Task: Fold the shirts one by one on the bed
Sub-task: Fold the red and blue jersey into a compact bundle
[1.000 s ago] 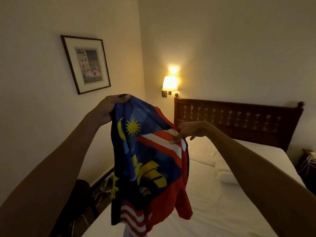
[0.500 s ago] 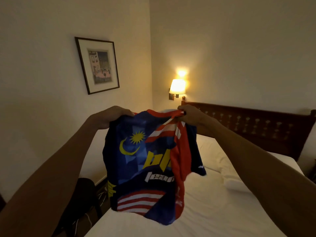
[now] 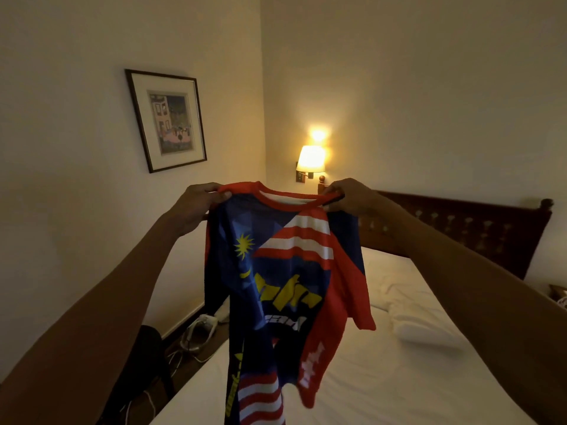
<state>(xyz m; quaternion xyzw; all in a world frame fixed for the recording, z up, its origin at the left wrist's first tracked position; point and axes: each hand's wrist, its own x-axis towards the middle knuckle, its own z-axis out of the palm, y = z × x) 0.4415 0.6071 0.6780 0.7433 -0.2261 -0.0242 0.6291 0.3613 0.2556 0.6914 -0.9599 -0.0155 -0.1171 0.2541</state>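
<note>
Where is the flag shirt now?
In the head view, the shirt hangs mid-frame in front of the white bed, held at its collar by the left hand and right hand.

Left hand point(image 3: 201, 204) and right hand point(image 3: 348, 199) gripping shirt point(image 3: 285, 289) shoulders, shirt hanging above white bed point(image 3: 414, 378), lit lamp point(image 3: 311, 159) far behind

My left hand point(image 3: 199, 205) and right hand point(image 3: 349, 197): bare; left forearm point(image 3: 122, 289) and right forearm point(image 3: 460, 271): bare as far as seen.
</note>
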